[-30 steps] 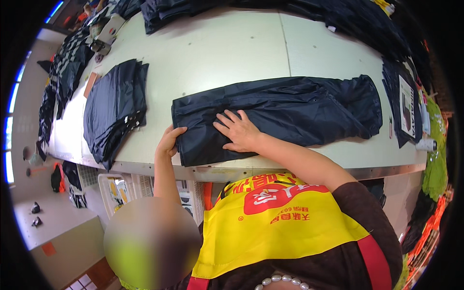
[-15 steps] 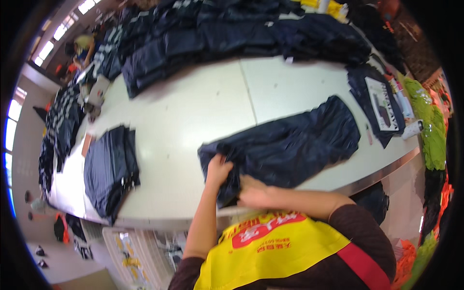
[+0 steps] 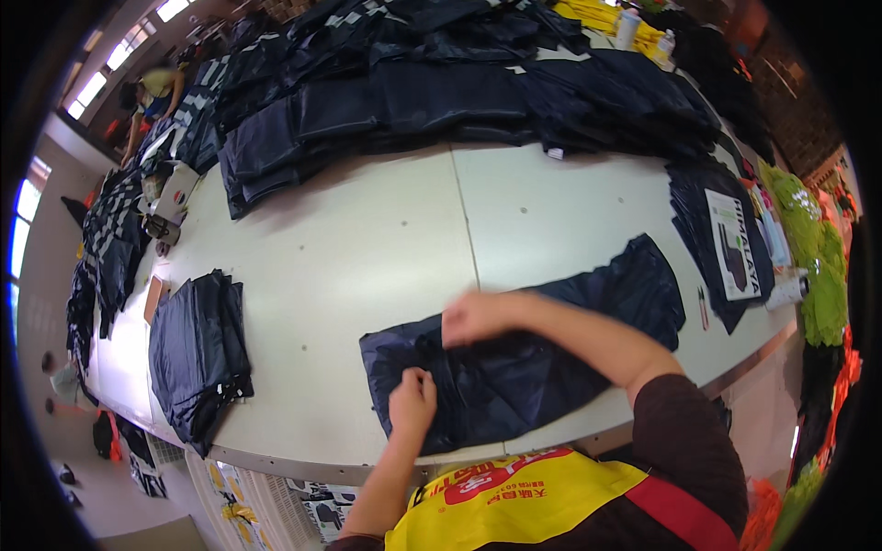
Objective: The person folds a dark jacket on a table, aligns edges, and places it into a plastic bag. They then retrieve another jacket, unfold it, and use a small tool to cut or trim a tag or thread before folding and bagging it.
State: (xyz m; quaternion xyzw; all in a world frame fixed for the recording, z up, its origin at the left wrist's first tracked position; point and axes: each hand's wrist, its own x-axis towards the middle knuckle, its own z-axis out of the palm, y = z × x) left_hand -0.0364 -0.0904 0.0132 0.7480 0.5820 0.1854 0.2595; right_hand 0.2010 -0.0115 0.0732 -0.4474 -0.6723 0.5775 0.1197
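A long dark navy garment, apparently folded trousers [image 3: 551, 386], lies across the near part of the table, its left end squared and its right end crumpled. Close to that left end, my left hand [image 3: 413, 401] has its fingers closed in a pinch on the fabric. My right hand [image 3: 480, 318] is curled over the garment's far edge, with the forearm reaching across the cloth. Its fingers are bent and slightly blurred, and what they hold, if anything, is hidden.
A stack of folded dark garments [image 3: 197, 349] sits at the left. Rows of dark garments [image 3: 395, 101] line the table's far side. At the right lie dark garments [image 3: 689, 216] with a printed sheet [image 3: 732, 243], a small pen-like tool [image 3: 703, 308] and a white roll [image 3: 787, 289].
My right hand has moved from the garment's near edge to its far edge. The garment's left end, bunched before, now lies flatter and wider. My left hand remains near that end.
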